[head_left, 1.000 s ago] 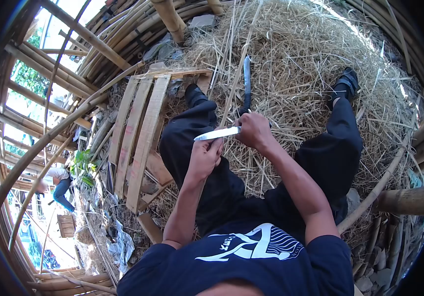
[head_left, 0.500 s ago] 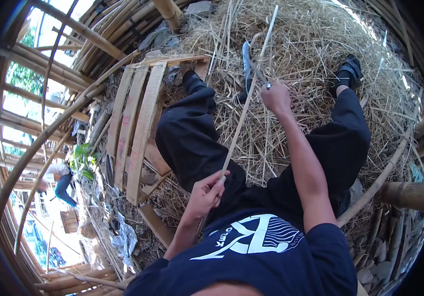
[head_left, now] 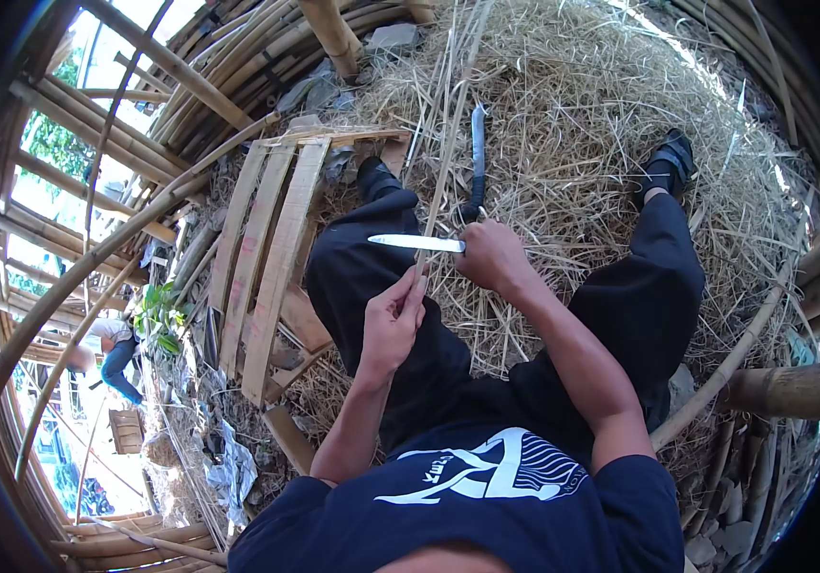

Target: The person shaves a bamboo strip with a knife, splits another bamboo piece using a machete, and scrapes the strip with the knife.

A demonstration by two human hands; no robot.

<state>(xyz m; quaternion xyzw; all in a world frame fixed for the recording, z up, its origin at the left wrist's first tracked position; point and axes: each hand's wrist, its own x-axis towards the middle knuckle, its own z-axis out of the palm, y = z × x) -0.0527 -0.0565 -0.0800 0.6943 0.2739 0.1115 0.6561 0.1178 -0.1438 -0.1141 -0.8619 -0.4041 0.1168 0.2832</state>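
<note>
In my left hand (head_left: 394, 323), fingers closed, is one end of a long, thin bamboo strip (head_left: 443, 177) that slants up and away over the ground. My right hand (head_left: 493, 258) is wrapped round the handle of a knife (head_left: 416, 243). Its pale blade points left, across the strip just beyond my left fingertips; whether it touches the strip I cannot tell. Farther ahead, a second blade with a dark handle (head_left: 478, 143) lies on the pile of shavings (head_left: 543, 124) between my feet.
A slatted wooden pallet (head_left: 281, 239) leans at my left. Bamboo poles (head_left: 190, 81) form a frame on the left, and a thick bamboo pole (head_left: 787, 389) juts in at right. Beyond the left frame a person (head_left: 117, 353) bends over. Plastic scraps (head_left: 233, 468) lie nearby.
My right hand has brought the knife back from far along the strip to close by my left hand. My left hand has risen slightly, and the strip now points more steeply away.
</note>
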